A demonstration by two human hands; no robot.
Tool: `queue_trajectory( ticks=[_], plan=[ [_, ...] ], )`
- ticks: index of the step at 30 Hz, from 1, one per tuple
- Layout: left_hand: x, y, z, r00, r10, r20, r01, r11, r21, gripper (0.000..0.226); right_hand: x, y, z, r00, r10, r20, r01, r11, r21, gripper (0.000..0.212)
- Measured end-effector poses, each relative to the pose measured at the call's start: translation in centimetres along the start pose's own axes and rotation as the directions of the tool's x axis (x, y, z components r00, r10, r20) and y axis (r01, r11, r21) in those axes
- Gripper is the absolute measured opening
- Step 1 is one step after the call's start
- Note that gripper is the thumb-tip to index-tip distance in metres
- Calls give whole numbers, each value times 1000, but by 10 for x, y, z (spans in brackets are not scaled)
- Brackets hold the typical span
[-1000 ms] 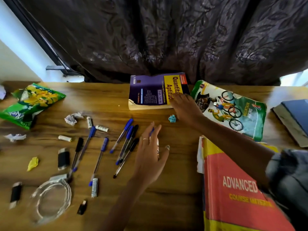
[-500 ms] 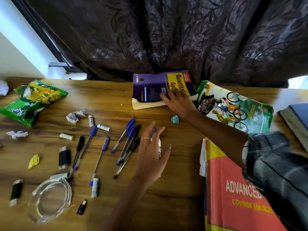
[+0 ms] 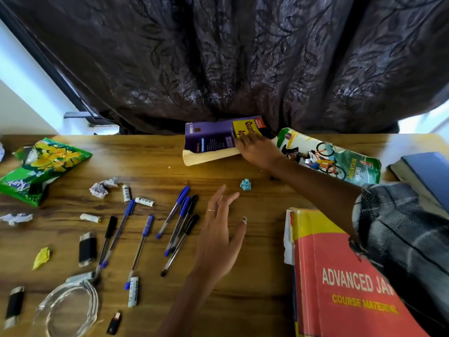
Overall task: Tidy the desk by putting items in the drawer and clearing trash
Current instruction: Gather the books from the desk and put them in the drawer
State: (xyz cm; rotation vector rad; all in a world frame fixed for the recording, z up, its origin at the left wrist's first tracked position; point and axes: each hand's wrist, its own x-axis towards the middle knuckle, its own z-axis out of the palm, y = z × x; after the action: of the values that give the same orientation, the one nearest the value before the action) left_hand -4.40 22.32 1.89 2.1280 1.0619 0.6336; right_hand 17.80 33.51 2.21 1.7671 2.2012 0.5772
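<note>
My right hand (image 3: 257,149) grips the right end of a thick purple and yellow book (image 3: 209,139) at the desk's far edge, fingers on its cover; the near page edge looks tilted up. My left hand (image 3: 218,237) hovers open, fingers spread, over the wooden desk (image 3: 255,300) just right of several blue and black pens (image 3: 179,215). A small blue paper ball (image 3: 245,184) lies between my hands. Crumpled white paper (image 3: 99,189), a yellow scrap (image 3: 41,257) and a torn green snack bag (image 3: 41,166) lie to the left.
Loose batteries (image 3: 145,201), black USB sticks (image 3: 87,249) and a coiled clear cable (image 3: 70,307) lie at the left front. A red and yellow textbook (image 3: 345,288), a cycling magazine (image 3: 340,159) and a blue book (image 3: 427,171) fill the right side. A dark curtain hangs behind.
My right hand has slid from the book's near corner up onto its cover and taken hold; the book has turned slightly. My left hand has hardly moved and now hides a white item.
</note>
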Motion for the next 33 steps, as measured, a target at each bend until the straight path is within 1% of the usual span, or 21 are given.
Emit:
queue_trajectory(
  ticks=[3, 5, 7, 10, 11, 13, 14, 15, 16, 18, 19, 20, 21, 23, 24, 25, 26, 27, 28, 31, 33],
  plan=[
    [-5, 12, -3, 1000, 23, -9, -24, 997, -69, 51, -4, 19, -23, 999, 49, -9, -49, 999, 2, 31],
    [-10, 21, -3, 1000, -19, 0, 19, 977, -212, 44, -8, 31, -35, 991, 76, -112, -66, 994, 92, 34],
    [-15, 31, -3, 995, -89, 48, 101, 904, -415, 38, -23, 39, -46, 970, 94, -223, -69, 990, 119, 33],
    [-21, 45, -2, 984, -133, 116, 176, 795, -581, 28, -58, 54, -63, 934, -7, -356, 25, 999, 47, 31],
    [-22, 49, 0, 978, -152, 144, 209, 759, -616, 24, -73, 59, -69, 908, -57, -414, 65, 998, 5, 30],
    [-24, 54, 8, 943, -237, 233, 333, 654, -680, 26, -105, 68, -79, 846, -149, -512, 128, 989, -77, 26],
    [-25, 55, 13, 902, -309, 303, 430, 558, -710, 28, -121, 71, -84, 813, -188, -550, 160, 982, -99, 25],
    [-26, 53, 18, 843, -375, 386, 524, 406, -749, 31, -136, 74, -88, 787, -218, -577, 190, 976, -110, 25],
    [-27, 51, 24, 785, -399, 473, 584, 226, -780, 36, -154, 75, -93, 766, -237, -597, 214, 971, -111, 25],
    [-30, 49, 31, 721, -388, 574, 574, -131, -809, 48, -189, 77, -99, 752, -249, -611, 243, 965, -95, 23],
    [-31, 47, 34, 722, -373, 583, 530, -245, -812, 53, -208, 79, -100, 755, -244, -608, 244, 966, -84, 22],
    [-31, 42, 34, 732, -360, 578, 498, -295, -815, 58, -225, 80, -98, 763, -243, -600, 249, 966, -74, 22],
    [-31, 39, 34, 749, -339, 570, 484, -308, -819, 62, -244, 80, -94, 769, -243, -592, 251, 965, -72, 22],
    [-32, 40, 36, 748, -315, 584, 525, -258, -811, 68, -281, 78, -82, 801, -231, -552, 232, 970, -69, 22],
    [-34, 44, 40, 727, -333, 600, 582, -164, -796, 65, -299, 78, -73, 821, -207, -533, 213, 976, -51, 23],
    [-40, 49, 44, 712, -363, 601, 634, -33, -772, 59, -315, 76, -64, 841, -180, -510, 201, 979, -13, 26],
    [-48, 56, 50, 706, -404, 581, 673, 128, -728, 54, -332, 75, -54, 861, -156, -485, 189, 982, 20, 28],
    [-57, 65, 57, 718, -428, 549, 682, 271, -679, 52, -348, 74, -42, 878, -146, -456, 180, 983, 31, 28],
    [-67, 71, 64, 734, -438, 518, 672, 366, -643, 51, -363, 72, -30, 891, -143, -431, 168, 986, 21, 26],
    [-98, 89, 78, 766, -446, 464, 641, 464, -612, 47, -388, 61, -4, 930, -71, -359, 102, 992, 68, 41],
    [-115, 100, 87, 783, -450, 430, 622, 531, -576, 58, -393, 53, 5, 940, -17, -342, 60, 991, 117, 38]
  ],
)
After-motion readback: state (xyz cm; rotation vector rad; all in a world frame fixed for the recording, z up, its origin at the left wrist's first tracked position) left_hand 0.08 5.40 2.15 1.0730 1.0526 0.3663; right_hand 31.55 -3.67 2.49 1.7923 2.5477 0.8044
